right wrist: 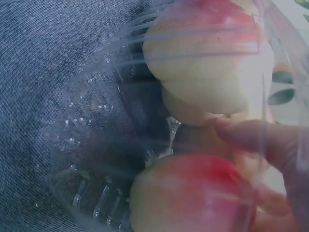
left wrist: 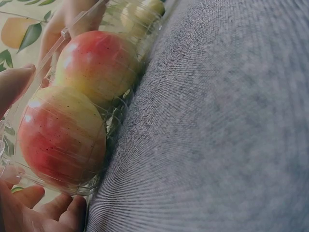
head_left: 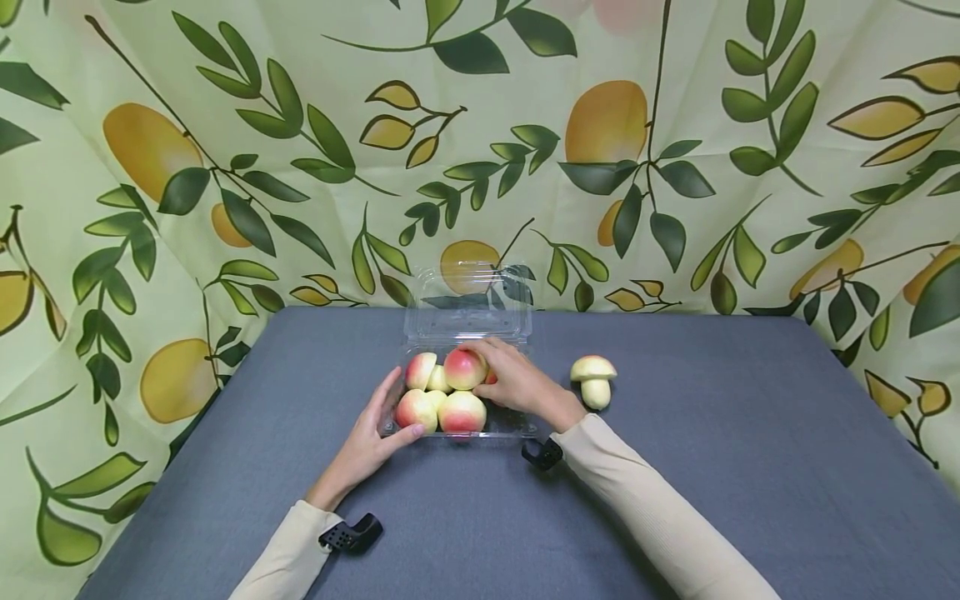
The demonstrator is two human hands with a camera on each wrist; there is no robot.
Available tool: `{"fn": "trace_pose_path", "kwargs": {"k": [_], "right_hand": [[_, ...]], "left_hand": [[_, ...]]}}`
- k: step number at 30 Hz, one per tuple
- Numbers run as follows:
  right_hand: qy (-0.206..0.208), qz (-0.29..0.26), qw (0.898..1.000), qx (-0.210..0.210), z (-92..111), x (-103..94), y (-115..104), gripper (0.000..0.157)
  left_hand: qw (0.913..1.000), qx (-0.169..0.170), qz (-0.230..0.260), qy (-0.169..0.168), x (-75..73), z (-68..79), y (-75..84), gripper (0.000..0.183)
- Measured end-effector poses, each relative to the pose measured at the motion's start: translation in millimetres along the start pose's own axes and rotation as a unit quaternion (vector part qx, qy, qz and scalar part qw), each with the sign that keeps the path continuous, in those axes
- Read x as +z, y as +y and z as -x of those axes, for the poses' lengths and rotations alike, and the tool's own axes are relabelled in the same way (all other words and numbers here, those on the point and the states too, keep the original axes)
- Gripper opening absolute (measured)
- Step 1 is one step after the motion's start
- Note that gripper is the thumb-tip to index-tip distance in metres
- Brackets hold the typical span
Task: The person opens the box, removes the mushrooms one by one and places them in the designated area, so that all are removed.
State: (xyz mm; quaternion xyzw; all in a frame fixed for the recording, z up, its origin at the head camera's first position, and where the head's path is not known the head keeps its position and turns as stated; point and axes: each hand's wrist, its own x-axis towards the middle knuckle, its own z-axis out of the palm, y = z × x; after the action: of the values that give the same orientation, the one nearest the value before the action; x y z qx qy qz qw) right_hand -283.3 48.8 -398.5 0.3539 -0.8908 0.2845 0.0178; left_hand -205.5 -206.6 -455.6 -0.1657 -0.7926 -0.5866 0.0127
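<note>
My left hand (head_left: pixel 369 435) grips the left side of the clear plastic container (head_left: pixel 510 427), its thumb across the front corner. Inside lie several toy mushrooms with red-and-yellow caps, among them a front-left one (left wrist: pixel 63 137) and a front-right one (left wrist: pixel 99 65). At the back of the container my right hand (head_left: pixel 521 382) holds a toy mushroom (head_left: pixel 463 369) by its red cap, thumb below and fingers over the top. Another red-capped mushroom (right wrist: pixel 190 193) sits near that hand, mostly hidden from the head view. The container's hinged lid (head_left: pixel 468 308) stands raised behind.
One more toy mushroom (head_left: pixel 595 381) stands outside the container, to the right of my right hand, cap upward. A blue-grey cloth (head_left: pixel 712 467) covers the table. Behind it hangs a curtain (head_left: pixel 510 108) printed with leaves and fruit.
</note>
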Motion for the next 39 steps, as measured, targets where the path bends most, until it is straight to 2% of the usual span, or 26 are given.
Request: {"fn": "trace_pose_path", "kwargs": {"k": [5, 13, 18, 24, 31, 34, 39], "right_hand": [[0.008, -0.015, 1.0, 0.01, 2, -2.0, -1, 0.063], [0.057, -0.058, 0.997, 0.007, 3, -4.6, 1, 0.064], [0.084, -0.111, 0.99, 0.009, 4, -7.5, 1, 0.064], [0.09, -0.169, 0.981, 0.027, 6, -9.3, 1, 0.064], [0.092, -0.217, 0.971, 0.028, 8, -12.1, 3, 0.048], [0.078, -0.211, 0.974, 0.018, 7, -12.6, 3, 0.045], [0.045, -0.118, 0.992, -0.002, 6, -12.8, 2, 0.055]], "left_hand": [[1.0, 0.001, 0.002, 0.001, 0.2, 0.1, -0.5, 0.089], [1.0, -0.001, -0.003, 0.002, -0.1, -0.5, -0.5, 0.089], [1.0, -0.006, -0.005, 0.002, -0.3, -0.3, 0.3, 0.089], [1.0, -0.002, -0.004, 0.002, 0.1, -0.3, 0.2, 0.089], [1.0, 0.001, -0.004, 0.004, 0.1, -0.4, 0.1, 0.089], [1.0, -0.002, -0.007, 0.006, 0.0, -0.3, 0.1, 0.089], [1.0, -0.004, -0.007, 0.006, 0.2, -0.1, -0.1, 0.089]]}}
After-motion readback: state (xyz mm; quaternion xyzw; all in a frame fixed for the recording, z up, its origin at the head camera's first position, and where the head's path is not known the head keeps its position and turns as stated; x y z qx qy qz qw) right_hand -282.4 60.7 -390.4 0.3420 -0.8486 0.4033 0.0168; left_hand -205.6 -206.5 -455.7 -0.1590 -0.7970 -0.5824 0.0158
